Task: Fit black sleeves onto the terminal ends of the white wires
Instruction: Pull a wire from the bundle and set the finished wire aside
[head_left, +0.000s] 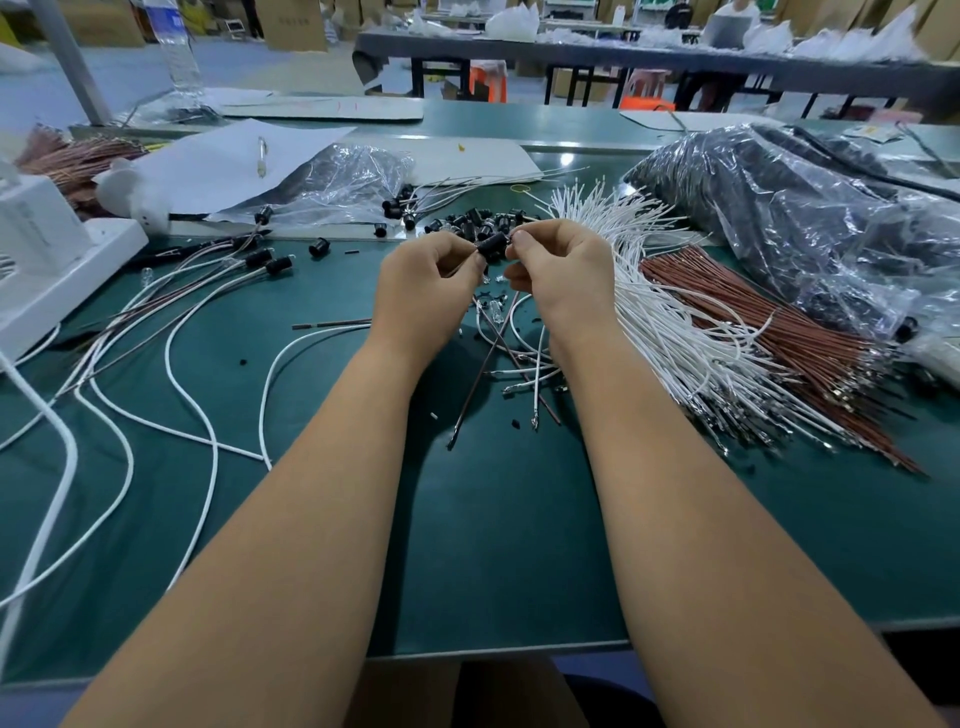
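Pinching one black sleeve (491, 244) between your left hand (423, 291) and right hand (558, 275), you've a few sleeved wires (260, 260) done, the white bundle (649, 291) untouched

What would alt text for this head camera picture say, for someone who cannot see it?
Two bare hands, left hand and right hand, pinch a black sleeve between them above a green table. Loose sleeves lie just beyond, with a fan of white wires and brown wires to the right.
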